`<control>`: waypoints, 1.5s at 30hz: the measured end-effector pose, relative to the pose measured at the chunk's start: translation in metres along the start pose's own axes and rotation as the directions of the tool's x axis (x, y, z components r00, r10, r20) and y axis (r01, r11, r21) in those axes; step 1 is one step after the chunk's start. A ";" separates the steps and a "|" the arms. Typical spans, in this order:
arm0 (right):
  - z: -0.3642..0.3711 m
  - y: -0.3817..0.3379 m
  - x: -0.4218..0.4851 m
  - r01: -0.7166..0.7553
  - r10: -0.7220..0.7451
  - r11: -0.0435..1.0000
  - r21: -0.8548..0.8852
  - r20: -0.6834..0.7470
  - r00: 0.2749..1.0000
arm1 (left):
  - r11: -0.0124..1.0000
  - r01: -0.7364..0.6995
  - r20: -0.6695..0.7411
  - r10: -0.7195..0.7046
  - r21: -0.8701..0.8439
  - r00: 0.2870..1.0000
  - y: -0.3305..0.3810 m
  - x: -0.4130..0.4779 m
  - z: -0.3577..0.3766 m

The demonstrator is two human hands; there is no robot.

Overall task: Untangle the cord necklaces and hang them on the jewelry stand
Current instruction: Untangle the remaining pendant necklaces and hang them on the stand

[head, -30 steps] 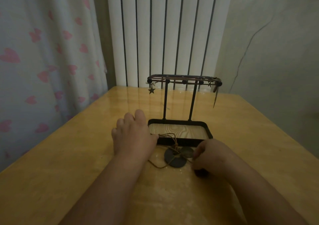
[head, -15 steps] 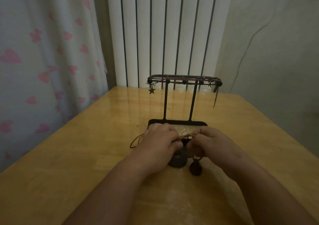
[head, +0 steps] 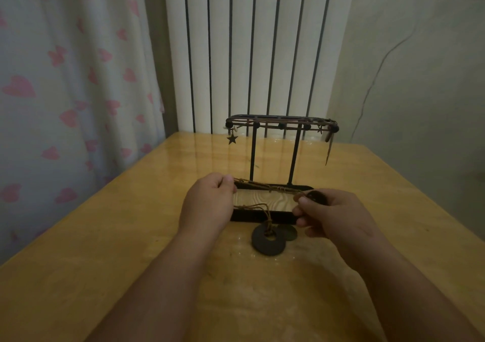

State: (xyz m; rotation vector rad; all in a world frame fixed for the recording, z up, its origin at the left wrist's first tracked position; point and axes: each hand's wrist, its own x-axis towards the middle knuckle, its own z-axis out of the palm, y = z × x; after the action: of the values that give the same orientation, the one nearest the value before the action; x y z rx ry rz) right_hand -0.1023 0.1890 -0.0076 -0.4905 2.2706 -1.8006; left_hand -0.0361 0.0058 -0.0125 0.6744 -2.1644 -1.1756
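Note:
A black jewelry stand (head: 282, 125) with two posts and a tray base (head: 262, 217) stands mid-table. A star charm (head: 232, 139) and a feather-like pendant (head: 328, 150) hang from its top rail. A brown cord (head: 265, 187) is stretched taut between my hands above the tray. My left hand (head: 210, 202) is closed on one end. My right hand (head: 333, 215) pinches the other end together with a dark round pendant (head: 316, 197). A second cord (head: 258, 207) droops to a black ring pendant (head: 267, 239) and a smaller disc (head: 288, 232) lying on the table.
The wooden table (head: 131, 249) meets a white radiator (head: 252, 47) at the back. A curtain with pink hearts (head: 65, 79) hangs on the left. A plain wall (head: 420, 79) lies to the right.
My hands have drawn apart from in front of the tray, pulling one cord tight between them. The small dark pendant has risen off the table with my right hand.

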 end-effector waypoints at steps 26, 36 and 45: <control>0.018 -0.011 -0.006 0.027 -0.034 0.995 0.092 0.067 0.997 | 0.960 -0.252 0.143 0.268 -0.121 0.953 0.017 -0.019 0.008; 0.018 -0.032 0.004 0.081 -0.065 0.947 -0.309 0.062 0.996 | 0.974 -0.215 0.531 0.220 -0.074 0.818 0.041 -0.009 -0.007; 0.022 -0.057 0.017 0.119 -0.090 0.922 -0.368 0.096 0.991 | 0.966 -0.073 0.203 0.126 -0.247 0.971 0.053 -0.004 -0.007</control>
State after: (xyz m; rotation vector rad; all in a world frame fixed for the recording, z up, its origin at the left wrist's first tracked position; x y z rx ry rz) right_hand -0.1024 0.1512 0.0434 -0.7432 2.5838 -1.3586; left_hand -0.0370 0.0302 0.0354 0.3415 -2.1538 -1.4825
